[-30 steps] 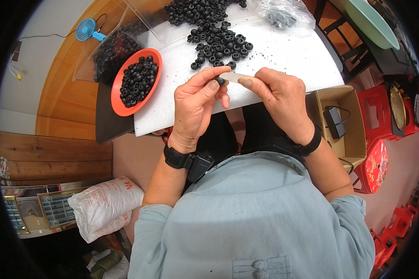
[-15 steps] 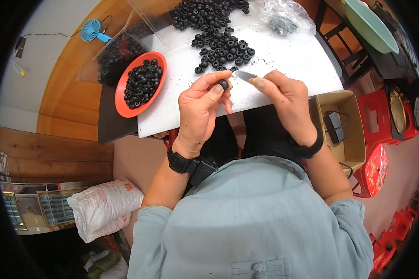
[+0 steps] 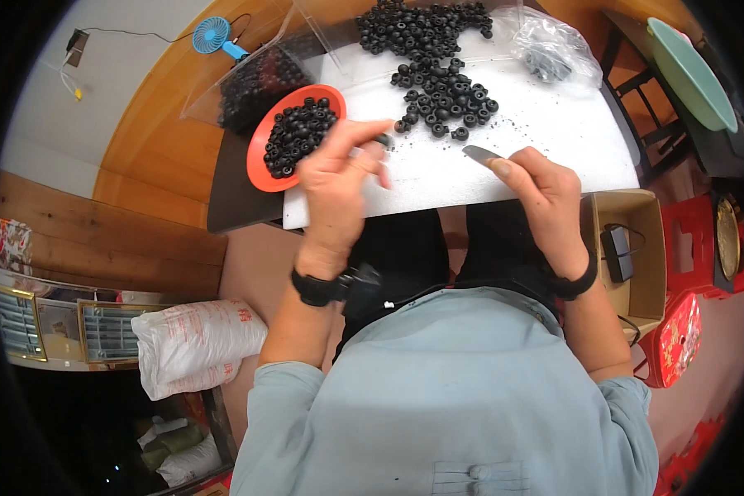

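My left hand [image 3: 336,178], blurred by motion, is over the front left of the white board [image 3: 422,182]. A small round black part [image 3: 383,141] is pinched between its fingers. Beside it lies an orange-red bowl [image 3: 258,162] filled with small round black pieces [image 3: 299,136], many with a hole. In my right hand [image 3: 548,198] is a small knife [image 3: 479,155], its short blade pointing left above the board. A loose pile of the same black pieces [image 3: 446,103] spreads over the board beyond both hands, with dark crumbs around it.
A clear bin [image 3: 264,83] of black pieces stands at the back left near a blue fan [image 3: 212,35]. A clear plastic bag [image 3: 558,50] lies at the back right. A cardboard box [image 3: 649,281] with a black adapter sits right of my lap. A green basin [image 3: 693,78] is farther right.
My left hand has moved away from the knife, left toward the bowl, with the black part in it. My right hand still holds the knife. The whole view has shifted.
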`<state>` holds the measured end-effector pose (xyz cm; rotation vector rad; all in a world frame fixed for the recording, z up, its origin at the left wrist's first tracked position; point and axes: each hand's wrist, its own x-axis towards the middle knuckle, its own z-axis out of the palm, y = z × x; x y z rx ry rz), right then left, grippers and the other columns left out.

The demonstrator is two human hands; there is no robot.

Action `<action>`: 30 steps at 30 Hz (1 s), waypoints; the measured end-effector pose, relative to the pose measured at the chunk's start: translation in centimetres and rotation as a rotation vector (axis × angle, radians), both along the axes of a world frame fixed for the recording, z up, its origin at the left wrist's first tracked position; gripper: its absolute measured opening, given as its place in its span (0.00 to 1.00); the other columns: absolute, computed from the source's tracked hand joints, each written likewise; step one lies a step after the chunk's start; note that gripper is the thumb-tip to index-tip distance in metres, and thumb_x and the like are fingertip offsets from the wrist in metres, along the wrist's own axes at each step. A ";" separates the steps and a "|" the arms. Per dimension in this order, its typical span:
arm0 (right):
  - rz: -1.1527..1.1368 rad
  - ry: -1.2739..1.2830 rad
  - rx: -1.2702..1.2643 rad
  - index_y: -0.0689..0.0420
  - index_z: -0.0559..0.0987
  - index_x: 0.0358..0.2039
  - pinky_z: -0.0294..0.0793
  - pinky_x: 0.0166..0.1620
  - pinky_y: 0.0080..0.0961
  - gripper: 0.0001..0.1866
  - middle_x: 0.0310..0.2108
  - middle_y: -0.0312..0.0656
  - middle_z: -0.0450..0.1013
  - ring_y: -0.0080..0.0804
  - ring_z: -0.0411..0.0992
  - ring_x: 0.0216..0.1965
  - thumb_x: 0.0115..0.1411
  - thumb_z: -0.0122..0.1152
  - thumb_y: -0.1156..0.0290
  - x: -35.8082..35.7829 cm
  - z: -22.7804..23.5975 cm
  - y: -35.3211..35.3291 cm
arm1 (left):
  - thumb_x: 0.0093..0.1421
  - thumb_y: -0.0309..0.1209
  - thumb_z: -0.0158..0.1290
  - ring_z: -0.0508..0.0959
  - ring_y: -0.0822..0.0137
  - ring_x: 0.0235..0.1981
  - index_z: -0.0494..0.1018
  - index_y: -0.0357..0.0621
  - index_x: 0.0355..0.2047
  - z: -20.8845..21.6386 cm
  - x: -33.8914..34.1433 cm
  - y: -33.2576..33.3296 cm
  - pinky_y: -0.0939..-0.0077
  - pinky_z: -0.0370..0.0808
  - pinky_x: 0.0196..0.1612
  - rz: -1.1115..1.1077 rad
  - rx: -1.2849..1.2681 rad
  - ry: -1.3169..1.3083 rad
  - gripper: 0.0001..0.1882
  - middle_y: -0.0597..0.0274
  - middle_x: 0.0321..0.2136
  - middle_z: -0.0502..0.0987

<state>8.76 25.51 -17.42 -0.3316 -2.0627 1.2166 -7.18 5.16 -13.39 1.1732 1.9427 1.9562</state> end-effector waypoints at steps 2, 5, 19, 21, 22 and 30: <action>0.027 0.034 -0.031 0.62 0.81 0.25 0.57 0.24 0.25 0.18 0.15 0.37 0.61 0.23 0.57 0.19 0.66 0.68 0.61 0.2 0.0 0.3 | 0.66 0.21 0.54 0.75 0.75 0.29 0.82 0.34 0.48 2.7 -1.7 -1.7 0.82 0.72 0.35 0.265 -0.102 0.107 0.12 0.65 0.33 0.78; 0.067 0.049 -0.103 0.62 0.81 0.26 0.56 0.25 0.24 0.17 0.16 0.34 0.62 0.20 0.57 0.20 0.67 0.68 0.61 0.3 0.0 0.6 | 0.62 0.19 0.57 0.76 0.74 0.35 0.83 0.39 0.46 3.6 -6.5 -4.1 0.79 0.75 0.37 0.386 -0.205 0.230 0.13 0.65 0.40 0.79; 0.202 0.115 -0.484 0.60 0.84 0.30 0.55 0.26 0.18 0.16 0.18 0.27 0.66 0.14 0.59 0.22 0.69 0.64 0.61 0.7 -0.5 1.3 | 0.53 0.23 0.64 0.72 0.56 0.41 0.80 0.44 0.39 -1.0 -0.7 7.8 0.61 0.74 0.40 0.056 -0.441 1.004 0.12 0.61 0.34 0.73; 0.205 0.108 -0.483 0.60 0.84 0.30 0.55 0.26 0.18 0.16 0.18 0.27 0.66 0.14 0.59 0.22 0.69 0.64 0.61 0.7 -0.6 1.5 | 0.54 0.21 0.62 0.72 0.55 0.41 0.80 0.43 0.39 -1.3 -1.0 8.2 0.61 0.74 0.40 0.075 -0.458 1.043 0.11 0.61 0.34 0.73; 0.210 0.100 -0.479 0.61 0.84 0.30 0.55 0.26 0.18 0.16 0.18 0.28 0.66 0.14 0.59 0.22 0.69 0.64 0.61 0.7 -0.7 1.5 | 0.54 0.20 0.61 0.72 0.55 0.40 0.80 0.43 0.38 -1.4 -1.1 8.2 0.61 0.74 0.41 0.098 -0.474 1.082 0.11 0.61 0.34 0.74; 0.198 0.108 -0.454 0.62 0.83 0.30 0.56 0.26 0.18 0.16 0.18 0.28 0.66 0.15 0.60 0.23 0.69 0.65 0.62 0.9 -0.3 1.3 | 0.56 0.19 0.59 0.73 0.54 0.40 0.79 0.41 0.39 -0.7 0.1 4.4 0.60 0.73 0.40 0.178 -0.503 0.983 0.09 0.57 0.33 0.74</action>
